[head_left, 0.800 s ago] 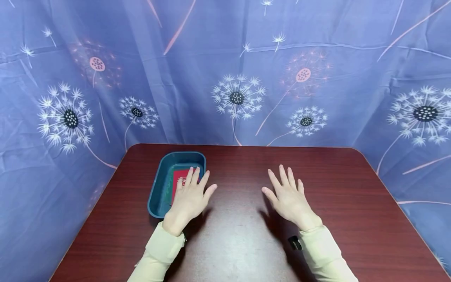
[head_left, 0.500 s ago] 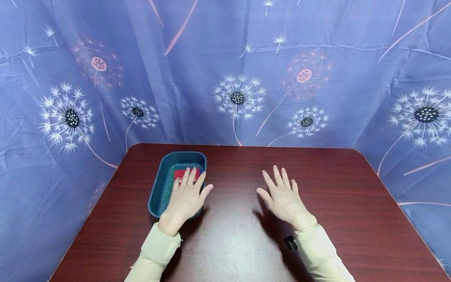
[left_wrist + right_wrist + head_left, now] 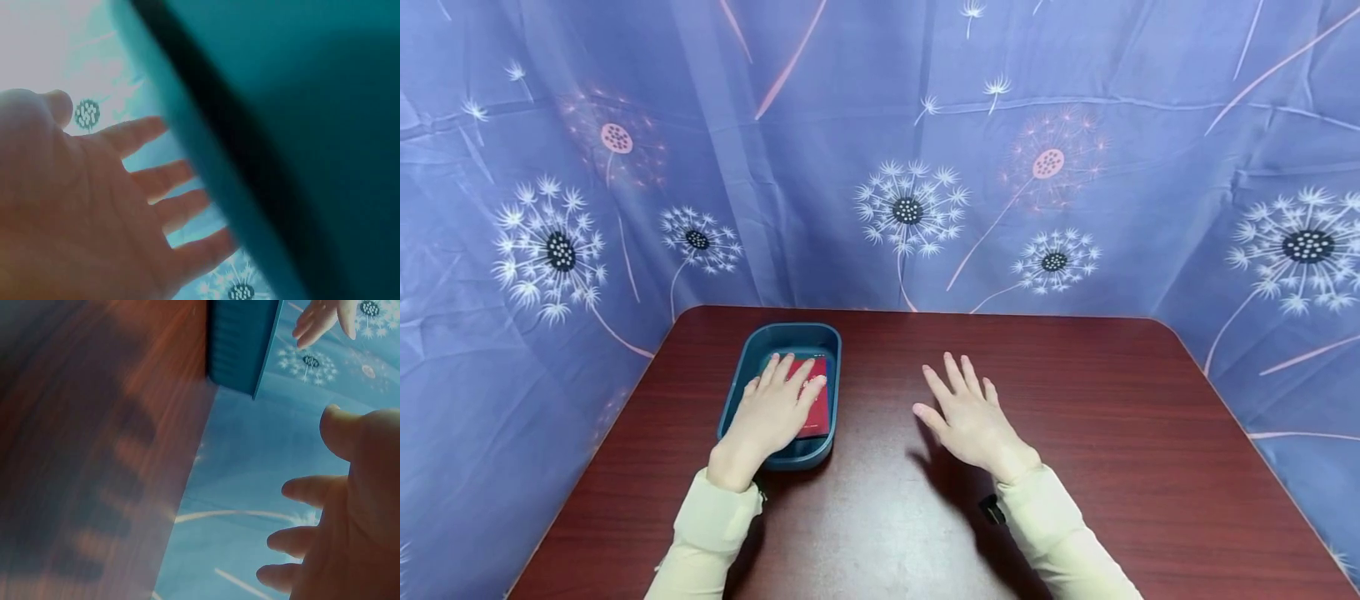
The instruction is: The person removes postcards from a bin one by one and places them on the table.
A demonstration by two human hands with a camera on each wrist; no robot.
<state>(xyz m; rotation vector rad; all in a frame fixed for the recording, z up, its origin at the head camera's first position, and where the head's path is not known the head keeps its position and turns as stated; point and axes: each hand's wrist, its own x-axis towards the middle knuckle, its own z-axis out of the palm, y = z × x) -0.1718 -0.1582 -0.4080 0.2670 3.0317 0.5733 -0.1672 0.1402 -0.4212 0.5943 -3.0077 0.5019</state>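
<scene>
A teal plastic tub [image 3: 836,367] stands on the left part of the table. Inside it lies a flat red packet or booklet [image 3: 815,417] with small white print; its left part is hidden by my left hand [image 3: 771,417]. That hand hovers over the tub, fingers spread and straight, holding nothing. In the left wrist view the tub's wall [image 3: 206,144] covers the fingertips. My right hand [image 3: 973,425] is held over the middle of the table, fingers spread, nothing in it. In the right wrist view its fingers [image 3: 294,540] show against the curtain, apart from the tub [image 3: 240,350].
The dark red wood-grain table [image 3: 1075,375] has rounded far corners. A blue curtain [image 3: 820,208] with dandelion print hangs behind it and along both sides. A small black device [image 3: 992,509] sits under the right cuff.
Both hands have moved left. My left hand has gone from the tub's right side to over its middle, uncovering more of the red item's right part. The tub stays in place.
</scene>
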